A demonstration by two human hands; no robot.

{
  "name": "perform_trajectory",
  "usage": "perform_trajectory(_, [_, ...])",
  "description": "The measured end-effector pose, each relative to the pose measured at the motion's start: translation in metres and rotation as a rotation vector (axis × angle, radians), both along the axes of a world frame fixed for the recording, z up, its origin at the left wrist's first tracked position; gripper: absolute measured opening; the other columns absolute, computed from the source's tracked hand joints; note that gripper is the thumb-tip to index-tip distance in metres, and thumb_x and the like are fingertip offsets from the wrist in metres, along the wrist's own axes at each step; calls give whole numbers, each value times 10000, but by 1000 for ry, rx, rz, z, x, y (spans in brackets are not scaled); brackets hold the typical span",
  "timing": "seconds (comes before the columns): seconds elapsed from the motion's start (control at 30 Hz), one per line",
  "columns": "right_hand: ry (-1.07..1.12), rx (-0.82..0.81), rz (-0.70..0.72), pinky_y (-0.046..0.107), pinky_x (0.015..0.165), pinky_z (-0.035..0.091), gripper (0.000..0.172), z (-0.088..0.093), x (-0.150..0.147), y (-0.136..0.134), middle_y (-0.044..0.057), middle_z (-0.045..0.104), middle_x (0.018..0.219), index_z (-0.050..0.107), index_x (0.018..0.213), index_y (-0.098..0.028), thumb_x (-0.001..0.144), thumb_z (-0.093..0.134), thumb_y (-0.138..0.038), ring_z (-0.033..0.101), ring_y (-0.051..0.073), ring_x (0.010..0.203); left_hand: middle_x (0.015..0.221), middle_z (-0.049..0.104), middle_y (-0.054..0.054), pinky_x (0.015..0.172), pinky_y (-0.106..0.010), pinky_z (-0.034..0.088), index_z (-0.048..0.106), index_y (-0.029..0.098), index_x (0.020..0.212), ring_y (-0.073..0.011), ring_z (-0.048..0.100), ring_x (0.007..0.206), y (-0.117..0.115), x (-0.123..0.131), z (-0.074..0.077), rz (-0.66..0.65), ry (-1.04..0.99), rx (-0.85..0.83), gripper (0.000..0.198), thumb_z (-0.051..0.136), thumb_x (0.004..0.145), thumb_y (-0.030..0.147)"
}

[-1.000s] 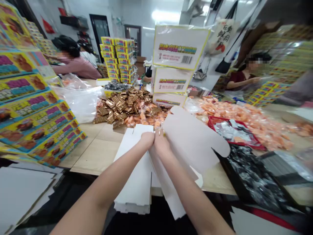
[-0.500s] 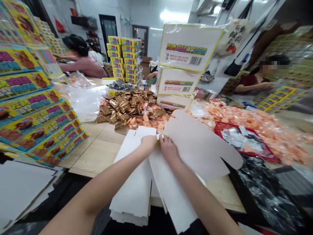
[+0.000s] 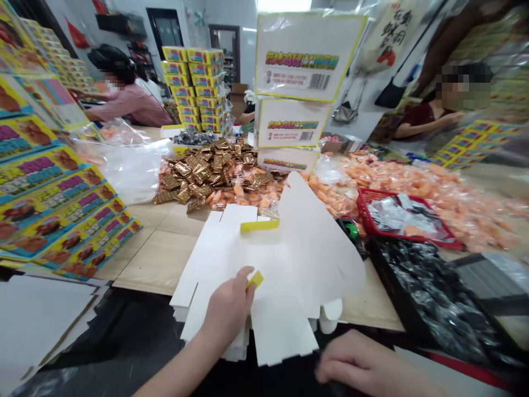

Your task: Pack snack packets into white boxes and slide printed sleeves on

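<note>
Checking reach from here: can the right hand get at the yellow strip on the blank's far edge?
Probably yes: the right hand is by the white carton blank, and nothing lies over the yellow strip.

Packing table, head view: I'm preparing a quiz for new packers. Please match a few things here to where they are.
Things:
1 left hand
2 right hand
3 red basket
4 copper-gold sachets

Places:
A holding silver sachets
B heaped on orange sachets
C blurred, below the white carton blank
D beside a yellow tab on that blank

Pairs: 1-D, 2-C, 3-A, 4-B
</note>
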State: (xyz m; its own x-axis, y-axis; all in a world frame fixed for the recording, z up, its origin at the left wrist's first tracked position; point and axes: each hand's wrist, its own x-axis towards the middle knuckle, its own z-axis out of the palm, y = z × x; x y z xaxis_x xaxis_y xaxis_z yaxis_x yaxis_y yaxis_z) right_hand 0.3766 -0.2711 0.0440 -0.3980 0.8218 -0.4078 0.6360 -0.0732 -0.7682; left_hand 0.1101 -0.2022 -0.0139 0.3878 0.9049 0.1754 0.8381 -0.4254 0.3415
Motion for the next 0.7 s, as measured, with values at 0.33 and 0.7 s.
perform_trajectory(0.33, [524,89,-839,413,939,501,588,-59,-45,62,126,737,907,732,819,-141,849,466,-664,690,265,912,1473,397,-211,1104,-670,256,253,165,1499,-501,163,1412,-38,2,-17,-204,180,52,1101,826,570,311])
perform_trajectory(0.7, [309,458,-878,404,1052,411,553,-74,-58,30,147,668,1134,644,1145,-139,860,511,-594,567,275,1166,1359,485,-151,992,-432,500,454,229,1309,-270,511,1270,-9,39,-9,374,-732,-132,412,522,905,275])
